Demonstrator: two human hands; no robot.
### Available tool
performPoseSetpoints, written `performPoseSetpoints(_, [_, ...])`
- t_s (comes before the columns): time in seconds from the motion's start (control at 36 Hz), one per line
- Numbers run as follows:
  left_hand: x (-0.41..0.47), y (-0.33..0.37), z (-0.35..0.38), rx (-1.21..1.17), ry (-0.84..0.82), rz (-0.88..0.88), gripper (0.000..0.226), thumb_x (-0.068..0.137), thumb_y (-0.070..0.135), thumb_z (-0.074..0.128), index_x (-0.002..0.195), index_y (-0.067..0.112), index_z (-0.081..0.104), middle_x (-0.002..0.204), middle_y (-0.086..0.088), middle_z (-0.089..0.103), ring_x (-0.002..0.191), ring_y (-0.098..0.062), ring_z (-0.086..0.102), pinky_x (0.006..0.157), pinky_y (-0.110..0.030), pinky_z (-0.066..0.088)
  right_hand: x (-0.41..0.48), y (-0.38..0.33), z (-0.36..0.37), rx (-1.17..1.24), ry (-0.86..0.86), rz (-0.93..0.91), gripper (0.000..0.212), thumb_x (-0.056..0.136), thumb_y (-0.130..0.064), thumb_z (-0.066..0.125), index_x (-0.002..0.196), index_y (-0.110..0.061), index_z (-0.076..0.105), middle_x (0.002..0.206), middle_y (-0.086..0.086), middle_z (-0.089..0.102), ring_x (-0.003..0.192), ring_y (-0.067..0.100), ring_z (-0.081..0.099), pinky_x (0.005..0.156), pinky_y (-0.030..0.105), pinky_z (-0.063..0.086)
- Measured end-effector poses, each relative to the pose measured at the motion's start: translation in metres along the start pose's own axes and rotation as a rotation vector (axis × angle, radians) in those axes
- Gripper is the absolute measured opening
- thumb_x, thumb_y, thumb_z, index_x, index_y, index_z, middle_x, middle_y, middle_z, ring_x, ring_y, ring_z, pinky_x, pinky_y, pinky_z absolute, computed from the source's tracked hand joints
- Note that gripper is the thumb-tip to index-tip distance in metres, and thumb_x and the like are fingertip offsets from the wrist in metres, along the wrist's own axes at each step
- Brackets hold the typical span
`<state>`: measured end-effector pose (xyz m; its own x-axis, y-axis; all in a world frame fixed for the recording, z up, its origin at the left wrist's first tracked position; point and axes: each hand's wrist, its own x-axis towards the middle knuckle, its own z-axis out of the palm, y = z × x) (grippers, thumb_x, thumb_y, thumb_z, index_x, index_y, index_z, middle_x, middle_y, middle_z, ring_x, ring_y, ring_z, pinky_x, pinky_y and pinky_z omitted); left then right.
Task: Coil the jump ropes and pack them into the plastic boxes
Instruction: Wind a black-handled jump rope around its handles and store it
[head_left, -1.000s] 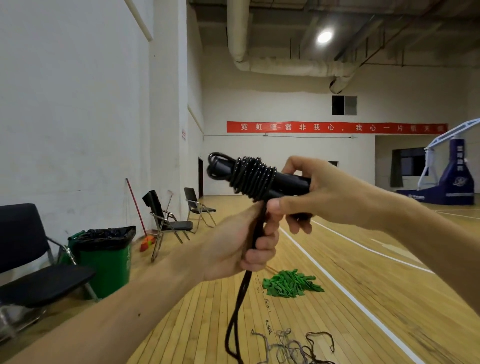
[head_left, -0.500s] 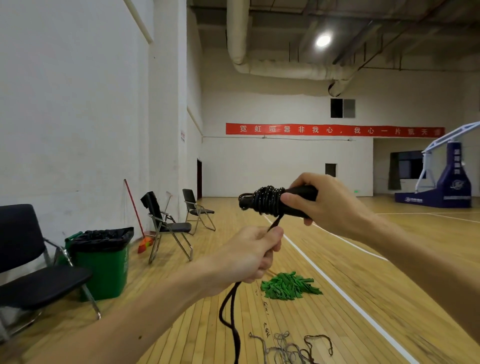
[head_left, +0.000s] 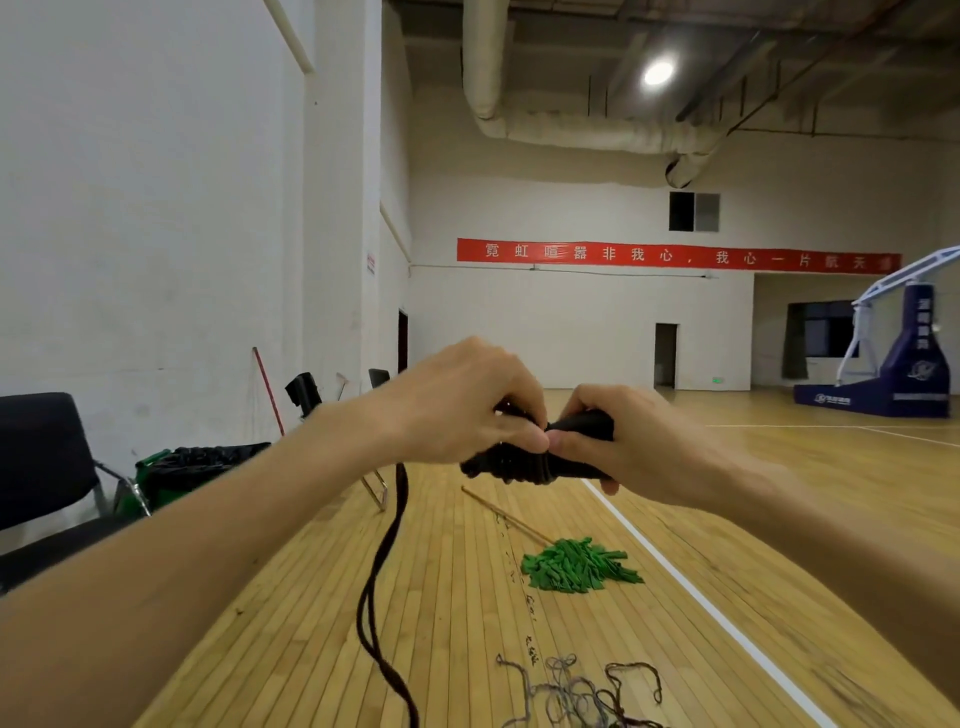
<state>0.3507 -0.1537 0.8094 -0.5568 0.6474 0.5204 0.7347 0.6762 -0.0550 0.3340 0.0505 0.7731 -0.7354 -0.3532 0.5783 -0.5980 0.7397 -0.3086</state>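
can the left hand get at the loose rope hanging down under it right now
Probably yes: the loose rope hangs free just below the left hand, nothing between them. But that hand is curled round the coil on the handles the right hand grips, so it must let go first.

One head-worn wide-angle view: faces forward, slightly down over pale wooden plank floor (head_left: 311, 634); left hand (head_left: 457, 405), right hand (head_left: 641, 441) close, centre.
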Motion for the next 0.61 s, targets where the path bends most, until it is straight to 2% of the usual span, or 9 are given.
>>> performPoseSetpoints(0.08, [0.003, -0.006, -0.011, -0.113, 0.031, 0.035, 0.018, 0.082, 0.034, 0.079, 0.090, 0.017, 0.078, 0.077, 0.013, 0.069, 0.076, -0.001, 0.064, 0.072, -0.018, 0.052, -0.005, -0.008, -0.003, 0.050, -0.070, -0.026, 0.023, 0.096, -0.039, 0.063, 0.093, -0.017, 0.064, 0.067, 0.001, 0.071, 0.049, 0.011, 0.064, 0.049, 0.021, 0.049])
performPoseSetpoints(0.19, [0.002, -0.013, -0.016, -0.345, 0.016, 0.058, 0.018, 0.079, 0.027, 0.081, 0.085, 0.010, 0.077, 0.074, 0.001, 0.072, 0.069, -0.016, 0.067, 0.067, -0.031, 0.054, -0.012, -0.017, -0.011, 0.223, -0.173, -0.053, 0.025, 0.098, -0.034, 0.061, 0.095, -0.010, 0.064, 0.055, 0.002, 0.065, 0.045, 0.013, 0.056, 0.044, 0.021, 0.042])
performPoseSetpoints(0.25, [0.000, -0.015, -0.016, -0.451, -0.003, 0.049, 0.022, 0.077, 0.028, 0.080, 0.085, 0.008, 0.076, 0.072, -0.004, 0.071, 0.064, -0.021, 0.063, 0.060, -0.032, 0.050, -0.016, -0.021, -0.014, 0.284, -0.211, -0.070, 0.026, 0.099, -0.033, 0.059, 0.095, -0.008, 0.064, 0.054, 0.005, 0.064, 0.044, 0.016, 0.052, 0.044, 0.022, 0.041])
performPoseSetpoints(0.33, [-0.003, -0.016, -0.018, -0.573, -0.046, 0.024, 0.022, 0.076, 0.025, 0.079, 0.084, 0.005, 0.075, 0.068, -0.001, 0.068, 0.059, -0.012, 0.056, 0.054, -0.020, 0.044, -0.022, -0.028, -0.017, 0.342, -0.261, -0.093, 0.026, 0.100, -0.032, 0.057, 0.096, -0.008, 0.063, 0.054, 0.005, 0.062, 0.043, 0.017, 0.050, 0.045, 0.022, 0.041])
performPoseSetpoints(0.42, [-0.006, -0.017, -0.017, -0.687, -0.082, 0.006, 0.023, 0.078, 0.022, 0.078, 0.085, 0.001, 0.073, 0.067, -0.004, 0.065, 0.056, -0.013, 0.051, 0.050, -0.020, 0.040, -0.027, -0.035, -0.020, 0.388, -0.290, -0.104, 0.026, 0.100, -0.035, 0.055, 0.095, -0.010, 0.063, 0.055, 0.005, 0.062, 0.044, 0.017, 0.049, 0.047, 0.023, 0.041])
performPoseSetpoints(0.44, [-0.007, -0.018, -0.016, -0.722, -0.089, -0.003, 0.024, 0.079, 0.024, 0.079, 0.085, 0.002, 0.073, 0.068, -0.007, 0.064, 0.057, -0.016, 0.050, 0.051, -0.022, 0.039, -0.028, -0.037, -0.020, 0.399, -0.292, -0.110, 0.027, 0.099, -0.036, 0.055, 0.095, -0.010, 0.063, 0.055, 0.005, 0.062, 0.044, 0.017, 0.050, 0.046, 0.023, 0.041])
performPoseSetpoints(0.53, [-0.011, -0.022, -0.012, -0.772, -0.136, -0.010, 0.032, 0.081, 0.038, 0.078, 0.090, 0.008, 0.075, 0.078, -0.015, 0.066, 0.069, -0.029, 0.055, 0.062, -0.040, 0.044, -0.031, -0.042, -0.021, 0.439, -0.310, -0.124, 0.028, 0.097, -0.039, 0.055, 0.094, -0.011, 0.062, 0.055, 0.004, 0.062, 0.044, 0.016, 0.050, 0.046, 0.021, 0.041])
performPoseSetpoints(0.56, [-0.012, -0.021, -0.011, -0.790, -0.164, -0.008, 0.036, 0.080, 0.044, 0.078, 0.091, 0.010, 0.075, 0.080, -0.016, 0.067, 0.072, -0.029, 0.059, 0.065, -0.041, 0.046, -0.031, -0.044, -0.021, 0.454, -0.321, -0.125, 0.027, 0.097, -0.038, 0.055, 0.094, -0.012, 0.062, 0.055, 0.004, 0.062, 0.045, 0.016, 0.050, 0.046, 0.021, 0.041])
performPoseSetpoints(0.61, [-0.015, -0.019, -0.010, -0.846, -0.204, -0.004, 0.034, 0.079, 0.049, 0.074, 0.087, 0.015, 0.074, 0.077, -0.009, 0.068, 0.070, -0.019, 0.064, 0.065, -0.027, 0.051, -0.032, -0.046, -0.021, 0.482, -0.338, -0.125, 0.021, 0.102, -0.034, 0.056, 0.092, -0.017, 0.063, 0.057, 0.005, 0.062, 0.047, 0.016, 0.052, 0.047, 0.021, 0.041])
